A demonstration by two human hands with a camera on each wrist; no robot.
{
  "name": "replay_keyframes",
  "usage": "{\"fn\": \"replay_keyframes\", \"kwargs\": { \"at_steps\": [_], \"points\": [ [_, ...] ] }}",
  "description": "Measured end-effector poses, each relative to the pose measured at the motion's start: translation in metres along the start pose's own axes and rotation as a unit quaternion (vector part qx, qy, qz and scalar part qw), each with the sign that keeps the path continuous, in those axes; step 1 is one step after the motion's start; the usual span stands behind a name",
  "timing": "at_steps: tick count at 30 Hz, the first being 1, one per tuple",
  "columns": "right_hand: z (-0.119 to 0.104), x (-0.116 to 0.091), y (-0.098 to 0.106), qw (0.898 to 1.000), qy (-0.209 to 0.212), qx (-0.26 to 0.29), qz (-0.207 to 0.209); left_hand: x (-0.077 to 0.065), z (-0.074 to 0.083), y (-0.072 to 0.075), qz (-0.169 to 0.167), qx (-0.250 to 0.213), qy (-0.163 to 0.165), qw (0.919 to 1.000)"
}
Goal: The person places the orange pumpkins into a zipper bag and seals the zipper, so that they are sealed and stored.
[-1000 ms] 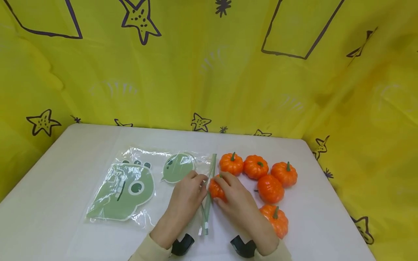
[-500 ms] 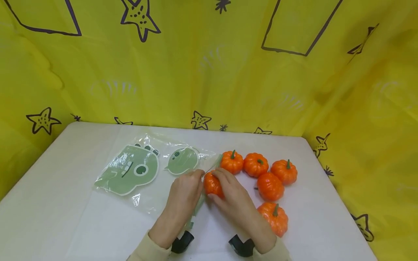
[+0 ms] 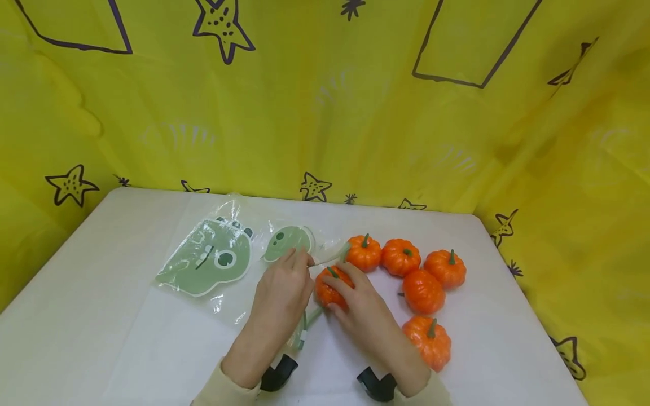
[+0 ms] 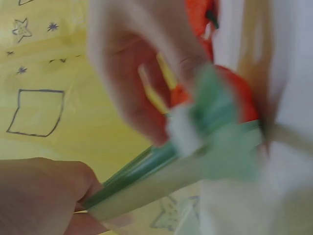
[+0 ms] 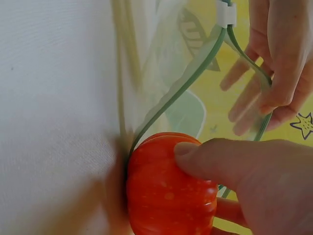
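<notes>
Pumpkin (image 3: 327, 288) at the mouth of a bag (image 3: 238, 285)

I can see 1 orange pumpkin in the right hand (image 3: 368, 307), the fingers curled round it, its stem end up and toward the far side of the worktop (image 3: 132, 242). The left hand (image 3: 281, 293) pinches the bag's green zip strip (image 4: 134, 176), and the mouth gapes beside the pumpkin; from here I cannot tell whether it is past the rim. The clear bag's long axis runs crosswise, slightly slanted, mouth facing right. 5 other pumpkins (image 3: 400, 258) rest further right.
</notes>
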State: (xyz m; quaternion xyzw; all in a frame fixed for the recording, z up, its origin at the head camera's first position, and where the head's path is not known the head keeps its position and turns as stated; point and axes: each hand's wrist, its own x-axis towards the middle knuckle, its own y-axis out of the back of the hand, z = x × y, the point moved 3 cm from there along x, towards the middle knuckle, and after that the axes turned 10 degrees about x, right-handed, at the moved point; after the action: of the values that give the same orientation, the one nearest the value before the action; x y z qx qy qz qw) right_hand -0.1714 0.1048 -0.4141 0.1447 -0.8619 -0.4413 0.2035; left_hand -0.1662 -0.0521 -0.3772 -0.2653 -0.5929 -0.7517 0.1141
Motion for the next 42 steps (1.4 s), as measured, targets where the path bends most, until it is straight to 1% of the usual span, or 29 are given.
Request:
{"fn": "replay_keyframes", "kwargs": {
  "at_steps": [2, 5, 6, 9, 11, 14, 16, 18, 20, 21, 23, 25, 27, 30, 33, 35, 38, 42],
  "points": [
    [0.001, 0.000, 0.001, 1.000, 0.010, -0.001, 0.015, 0.000, 0.000, 0.001, -0.015, -0.007, 0.003, 0.9999],
    [0.001, 0.000, 0.002, 0.999, 0.036, 0.000, 0.037, -0.003, 0.002, 0.002, -0.050, -0.008, 0.008, 0.9987],
    [0.001, 0.000, 0.002, 0.998, 0.043, 0.002, 0.043, -0.003, 0.004, 0.003, -0.057, -0.004, 0.002, 0.9984],
    [0.000, 0.001, 0.001, 0.997, 0.059, 0.010, 0.052, -0.003, 0.010, 0.004, -0.061, 0.006, -0.019, 0.9979],
    [0.000, 0.002, 0.001, 0.997, 0.055, 0.010, 0.050, -0.002, 0.013, 0.005, -0.062, 0.003, -0.024, 0.9978],
    [0.000, 0.002, 0.000, 0.998, 0.045, 0.006, 0.034, -0.002, 0.014, 0.006, -0.057, -0.009, -0.014, 0.9982],
    [0.000, 0.001, -0.002, 0.998, 0.054, 0.009, 0.018, -0.004, 0.015, 0.004, -0.048, -0.003, -0.012, 0.9988],
    [0.000, 0.001, -0.003, 0.997, 0.073, 0.019, 0.004, -0.007, 0.018, 0.003, -0.025, 0.014, -0.017, 0.9994],
    [0.000, 0.001, -0.004, 0.997, 0.080, 0.022, 0.007, -0.009, 0.022, 0.001, -0.002, 0.028, -0.026, 0.9993],
    [0.001, 0.001, -0.004, 0.997, 0.075, 0.019, 0.014, -0.010, 0.024, 0.001, 0.007, 0.031, -0.030, 0.9991],
    [0.004, 0.002, -0.003, 0.998, 0.050, 0.011, 0.032, -0.011, 0.028, 0.001, 0.019, 0.033, -0.035, 0.9987],
    [0.007, 0.001, -0.002, 0.999, 0.022, 0.002, 0.048, -0.010, 0.029, 0.002, 0.016, 0.029, -0.036, 0.9988],
    [0.007, 0.001, -0.002, 0.999, 0.010, -0.007, 0.051, -0.010, 0.028, 0.002, 0.005, 0.021, -0.033, 0.9992],
    [0.004, 0.001, 0.005, 0.999, 0.008, -0.017, 0.038, -0.005, 0.022, 0.006, -0.009, 0.003, -0.016, 0.9998],
    [-0.002, -0.002, 0.011, 1.000, 0.008, -0.018, 0.009, -0.003, 0.014, 0.009, -0.021, -0.016, 0.006, 0.9996],
    [-0.006, -0.004, 0.016, 1.000, 0.007, -0.019, -0.010, 0.000, 0.010, 0.011, -0.025, -0.025, 0.014, 0.9993],
    [-0.012, -0.005, 0.019, 0.999, 0.012, -0.017, -0.037, 0.002, 0.007, 0.012, -0.033, -0.035, 0.017, 0.9987],
    [-0.015, -0.006, 0.011, 0.998, 0.021, -0.007, -0.058, 0.001, 0.008, 0.010, -0.051, -0.051, 0.013, 0.9973]
  ]
}}
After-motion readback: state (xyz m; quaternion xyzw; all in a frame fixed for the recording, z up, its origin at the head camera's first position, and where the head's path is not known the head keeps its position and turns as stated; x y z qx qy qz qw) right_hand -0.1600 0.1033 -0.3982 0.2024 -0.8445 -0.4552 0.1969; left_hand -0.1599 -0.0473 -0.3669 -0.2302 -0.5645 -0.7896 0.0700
